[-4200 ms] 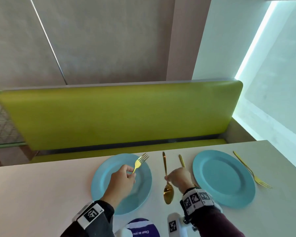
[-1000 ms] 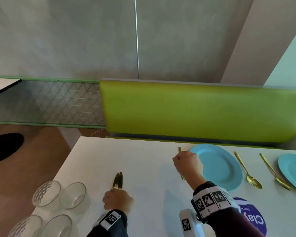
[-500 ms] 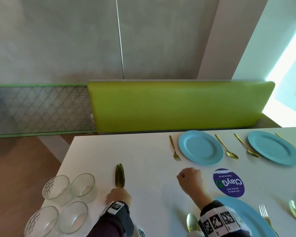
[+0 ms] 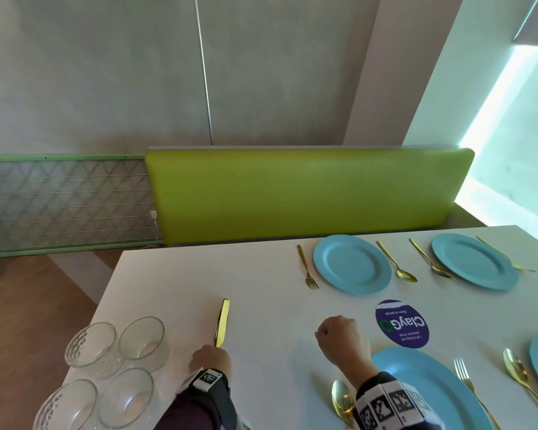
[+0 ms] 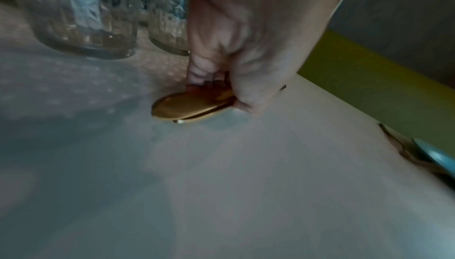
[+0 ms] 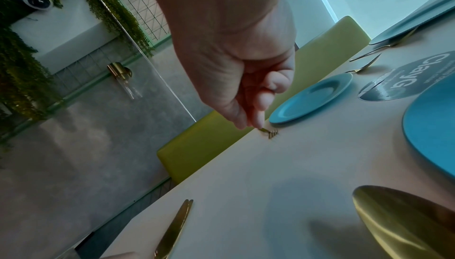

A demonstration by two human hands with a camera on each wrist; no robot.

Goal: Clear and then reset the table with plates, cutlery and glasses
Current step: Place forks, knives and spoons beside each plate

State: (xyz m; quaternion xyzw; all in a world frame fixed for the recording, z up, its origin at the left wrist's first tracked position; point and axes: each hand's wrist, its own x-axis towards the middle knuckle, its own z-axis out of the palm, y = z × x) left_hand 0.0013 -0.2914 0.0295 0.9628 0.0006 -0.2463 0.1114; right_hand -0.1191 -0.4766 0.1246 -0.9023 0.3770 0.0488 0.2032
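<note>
My left hand (image 4: 211,359) grips the handle ends of two stacked gold knives (image 4: 222,322) that lie on the white table (image 4: 261,305); the wrist view shows my fingers curled round the knives (image 5: 189,108). My right hand (image 4: 339,335) hovers as an empty fist (image 6: 248,96) over the table's middle. A gold fork (image 4: 307,268) lies left of the far blue plate (image 4: 351,263), well beyond that hand. Several glasses (image 4: 143,339) stand in a cluster at the near left.
A second far plate (image 4: 474,260) has two spoons (image 4: 430,259) on its left and a fork (image 4: 507,259) on its right. Near me lie a blue plate (image 4: 423,386), a spoon (image 4: 342,398) and a fork (image 4: 469,386). A round purple sticker (image 4: 401,324) marks the centre. A green bench (image 4: 308,193) backs the table.
My right hand has let go of the fork beside the far plate and pulled back toward me as a fist. My left hand stays on the knives.
</note>
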